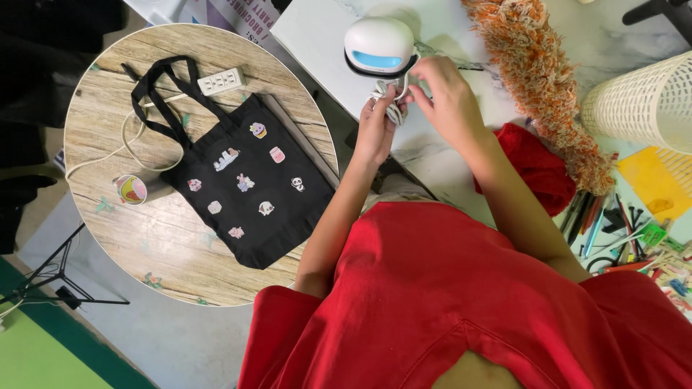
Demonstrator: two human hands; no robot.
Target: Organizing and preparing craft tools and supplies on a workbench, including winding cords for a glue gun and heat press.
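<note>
Both hands pinched the white cord (393, 101) bundle at 6 o'clock of the mini heat press (380, 45): left hand (376, 130) clamped below, right hand (447, 94) fingertips curled on loops. Best kept taut, even coils.

Left hand (376, 130): raised ahead of the torso, forearm bare, fingers curled shut. Right hand (448, 97): just beside and slightly above the left, wrist bent, fingers pinched inward toward the left hand's fingertips. Both elbows bent, forearms converging.
</note>
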